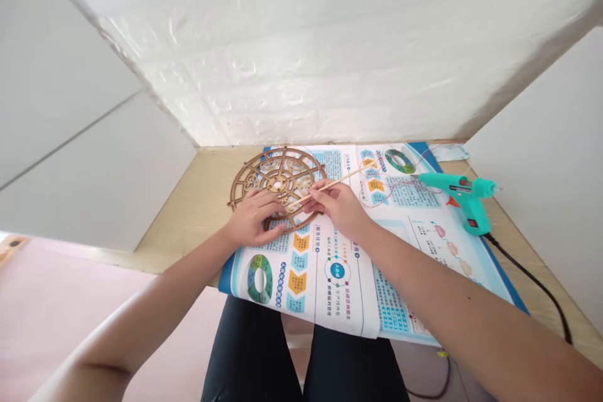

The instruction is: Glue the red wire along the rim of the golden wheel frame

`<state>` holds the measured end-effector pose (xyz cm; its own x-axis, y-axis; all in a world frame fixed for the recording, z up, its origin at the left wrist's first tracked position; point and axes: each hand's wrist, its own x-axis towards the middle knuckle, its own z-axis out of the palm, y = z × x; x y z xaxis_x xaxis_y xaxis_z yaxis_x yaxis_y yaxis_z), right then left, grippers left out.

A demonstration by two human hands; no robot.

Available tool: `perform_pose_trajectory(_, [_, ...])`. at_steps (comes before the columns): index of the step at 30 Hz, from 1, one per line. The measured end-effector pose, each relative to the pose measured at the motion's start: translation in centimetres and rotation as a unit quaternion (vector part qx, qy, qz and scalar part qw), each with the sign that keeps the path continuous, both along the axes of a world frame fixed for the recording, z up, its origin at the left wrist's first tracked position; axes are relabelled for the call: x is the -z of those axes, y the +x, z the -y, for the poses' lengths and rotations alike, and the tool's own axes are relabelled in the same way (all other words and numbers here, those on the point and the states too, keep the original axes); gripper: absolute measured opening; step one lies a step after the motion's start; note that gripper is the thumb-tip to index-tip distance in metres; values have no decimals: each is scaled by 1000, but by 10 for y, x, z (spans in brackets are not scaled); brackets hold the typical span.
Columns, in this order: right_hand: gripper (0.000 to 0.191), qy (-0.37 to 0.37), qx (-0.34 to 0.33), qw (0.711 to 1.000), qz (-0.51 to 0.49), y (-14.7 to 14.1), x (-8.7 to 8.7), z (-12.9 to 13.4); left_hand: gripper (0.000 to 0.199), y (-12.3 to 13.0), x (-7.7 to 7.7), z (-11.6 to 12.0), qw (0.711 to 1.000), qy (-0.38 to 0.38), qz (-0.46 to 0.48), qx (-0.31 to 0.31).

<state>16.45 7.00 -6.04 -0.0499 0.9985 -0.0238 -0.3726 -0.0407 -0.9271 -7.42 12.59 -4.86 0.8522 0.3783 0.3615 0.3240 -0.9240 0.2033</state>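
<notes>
A round brown openwork disc [243, 183], with rings, spokes and scroll patterns like cut wood, lies on a printed sheet [301, 308]. My left hand [257, 217] rests over its near left part, fingers stretched out and thumb apart. Between the thumb and fingers of my right hand [342, 207] is a thin pale wooden stick [347, 175]. The stick slants from the upper right down to the left, its lower end over the disc near my left fingertips. Whether that end touches the disc, I cannot tell.
A teal glue gun [464, 191] lies on the right of the sheet, its black cord [532, 279] running off the table. Thin reddish strands [377, 202] curl near its nozzle. A pale packet [450, 152] is behind it. White panels flank the wooden tabletop [207, 182], with a white wall [301, 75] behind.
</notes>
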Motion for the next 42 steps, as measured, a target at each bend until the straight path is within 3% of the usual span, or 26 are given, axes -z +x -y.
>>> perform_pose_trajectory(7, [19, 27, -9, 1000, -13, 1, -1, 4, 27, 25, -13, 14, 993, 45, -5, -106])
perform_pose_trajectory(11, [18, 34, 18, 999, -13, 5, -3, 5, 27, 39, -15, 14, 991, 51, 3, -127])
perform_pose_trajectory(25, [22, 39, 121, 992, 25, 17, -6, -2, 29, 63, -12, -26, 993, 36, 34, -109])
perform_pose_trajectory(36, [21, 10, 97, 995, 23, 19, -1, -12, 28, 56, 4, -31, 990, -36, 100, -97])
perform_pose_trajectory(42, [33, 19, 101, 994, 37, 13, -6, -9, 29, 53, 7, -34, 989, -48, 103, -94])
